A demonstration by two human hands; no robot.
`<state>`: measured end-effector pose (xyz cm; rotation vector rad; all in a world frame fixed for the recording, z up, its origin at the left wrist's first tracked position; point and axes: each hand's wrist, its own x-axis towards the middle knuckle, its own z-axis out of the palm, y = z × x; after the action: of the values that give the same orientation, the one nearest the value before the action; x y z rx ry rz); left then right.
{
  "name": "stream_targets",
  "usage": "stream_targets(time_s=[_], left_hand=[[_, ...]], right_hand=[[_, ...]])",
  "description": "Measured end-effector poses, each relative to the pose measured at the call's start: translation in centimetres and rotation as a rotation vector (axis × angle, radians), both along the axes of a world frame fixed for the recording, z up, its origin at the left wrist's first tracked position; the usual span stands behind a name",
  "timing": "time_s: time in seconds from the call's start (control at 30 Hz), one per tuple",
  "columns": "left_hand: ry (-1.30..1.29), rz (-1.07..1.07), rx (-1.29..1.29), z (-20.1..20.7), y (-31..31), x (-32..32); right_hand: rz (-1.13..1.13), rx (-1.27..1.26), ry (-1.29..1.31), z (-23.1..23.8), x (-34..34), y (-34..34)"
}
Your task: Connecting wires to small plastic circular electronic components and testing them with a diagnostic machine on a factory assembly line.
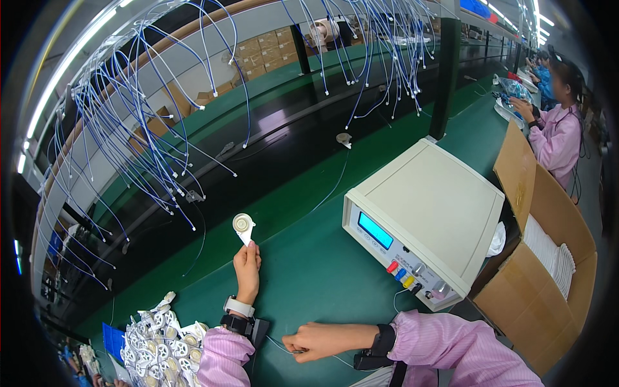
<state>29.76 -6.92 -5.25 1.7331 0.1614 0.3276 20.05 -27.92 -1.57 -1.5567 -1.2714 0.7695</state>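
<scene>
My left hand (247, 262) is raised over the green bench and pinches the tail of a small white round pad with a metal centre (242, 225). My right hand (317, 341) rests low on the green bench top (309, 258), fingers closed on a thin white wire (277, 346) that runs across the surface. Both wrists wear black straps, and pink sleeves cover my forearms. A heap of the same white round pads (161, 342) lies at my lower left, beside my left sleeve.
A cream tester box (429, 213) with a blue screen and coloured sockets sits to the right. An open cardboard box (541, 258) holding white pieces stands beyond it. Many blue-and-white leads (148, 142) hang overhead. Another person in pink (558, 132) works at far right.
</scene>
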Motion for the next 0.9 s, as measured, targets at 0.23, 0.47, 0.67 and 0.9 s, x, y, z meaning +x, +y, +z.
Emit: stream_targets(time_s=[0.23,0.47,0.67,0.9], left_hand=[[0.004,-0.001,0.016,-0.2,0.4,0.0],[0.003,-0.022,0.044,0.2,1.2,1.5],[-0.048,0.372,1.343,2.3,2.7,12.2],[-0.227,-0.332,1.058,3.4,-19.4,23.2]], right_hand=[[0.005,-0.001,0.017,0.1,0.1,0.2],[0.017,-0.006,-0.095,0.3,0.9,0.1],[-0.201,0.086,-0.166,-0.9,1.6,0.1],[-0.306,0.084,-0.23,-2.0,1.7,0.4]])
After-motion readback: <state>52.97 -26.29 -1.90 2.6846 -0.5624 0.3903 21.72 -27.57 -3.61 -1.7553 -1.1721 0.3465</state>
